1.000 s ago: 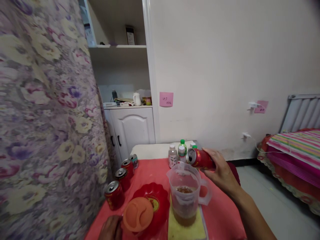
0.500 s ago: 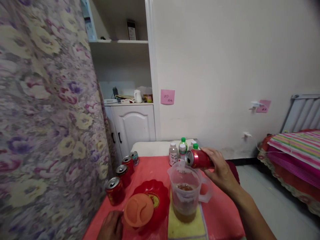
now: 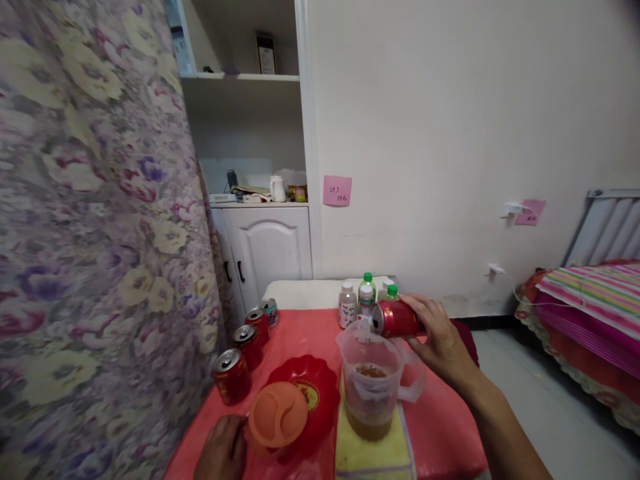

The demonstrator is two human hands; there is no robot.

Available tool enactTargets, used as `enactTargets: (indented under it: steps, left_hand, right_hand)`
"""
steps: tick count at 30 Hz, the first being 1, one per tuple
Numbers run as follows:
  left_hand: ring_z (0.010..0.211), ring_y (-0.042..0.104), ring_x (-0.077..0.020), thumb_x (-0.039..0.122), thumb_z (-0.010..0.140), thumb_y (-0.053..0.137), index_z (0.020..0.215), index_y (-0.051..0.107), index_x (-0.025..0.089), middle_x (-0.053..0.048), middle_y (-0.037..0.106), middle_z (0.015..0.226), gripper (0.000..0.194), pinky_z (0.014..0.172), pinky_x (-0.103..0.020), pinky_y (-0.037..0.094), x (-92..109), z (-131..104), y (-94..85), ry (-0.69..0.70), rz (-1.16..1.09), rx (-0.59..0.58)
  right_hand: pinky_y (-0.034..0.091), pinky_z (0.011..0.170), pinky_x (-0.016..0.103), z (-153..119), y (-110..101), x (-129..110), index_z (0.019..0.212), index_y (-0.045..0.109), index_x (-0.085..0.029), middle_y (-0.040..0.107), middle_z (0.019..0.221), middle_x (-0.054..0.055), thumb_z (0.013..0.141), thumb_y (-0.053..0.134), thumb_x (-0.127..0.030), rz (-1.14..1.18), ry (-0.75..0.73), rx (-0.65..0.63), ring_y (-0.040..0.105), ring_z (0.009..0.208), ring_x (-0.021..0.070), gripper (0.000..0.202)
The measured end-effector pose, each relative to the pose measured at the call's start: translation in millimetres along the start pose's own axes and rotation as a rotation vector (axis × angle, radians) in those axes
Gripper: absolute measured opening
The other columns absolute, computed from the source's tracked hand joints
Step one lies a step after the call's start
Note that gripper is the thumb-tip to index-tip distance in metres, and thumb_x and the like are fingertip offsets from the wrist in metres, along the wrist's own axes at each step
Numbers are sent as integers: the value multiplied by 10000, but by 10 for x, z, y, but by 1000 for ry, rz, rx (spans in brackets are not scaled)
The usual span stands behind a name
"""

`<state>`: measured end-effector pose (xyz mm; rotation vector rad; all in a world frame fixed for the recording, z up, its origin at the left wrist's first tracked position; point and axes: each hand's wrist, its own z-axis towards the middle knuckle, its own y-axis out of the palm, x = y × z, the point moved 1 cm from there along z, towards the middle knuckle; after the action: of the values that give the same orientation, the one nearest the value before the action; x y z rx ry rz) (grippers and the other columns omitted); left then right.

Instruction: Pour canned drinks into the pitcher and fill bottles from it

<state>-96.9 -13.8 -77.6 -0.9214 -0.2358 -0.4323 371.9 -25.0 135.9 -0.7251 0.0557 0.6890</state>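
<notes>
My right hand (image 3: 437,333) is closed around a red drink can (image 3: 396,319), tipped on its side with its opened end over the rim of a clear plastic measuring jug (image 3: 371,393). Brownish liquid with some froth sits in the jug's lower part. No stream from the can is clear to see. The jug stands on a folded yellow cloth (image 3: 373,457), its handle to the right. My left hand (image 3: 223,448) rests at the table's near left with fingers curled, right beside an orange divided dish (image 3: 278,415). That dish overlaps a red scalloped plate (image 3: 325,393).
Several cans line the left side, including a red can (image 3: 232,377) and a teal can (image 3: 270,311). Several bottles, one a white-capped bottle (image 3: 347,305), stand behind the jug. A floral curtain (image 3: 100,233) hangs at left; a bed (image 3: 590,300) is at right.
The view shifts slightly. The can stays tipped over the jug in my right hand, and my left hand stays beside the orange dish.
</notes>
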Motion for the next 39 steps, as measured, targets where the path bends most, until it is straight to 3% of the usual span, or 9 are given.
enactTargets:
  steps: [39]
  left_hand:
    - [804,705,-235,259,830,510,823,688,252,-47,747,838,178,763,-347,583,48,26,-34,-5,-22,-2]
  right_hand:
    - [460,1057,554,23,-12,-36,1483,372,-358,524,1382,89,850,521,-52,-43,-64,-1,484,1289,302,718]
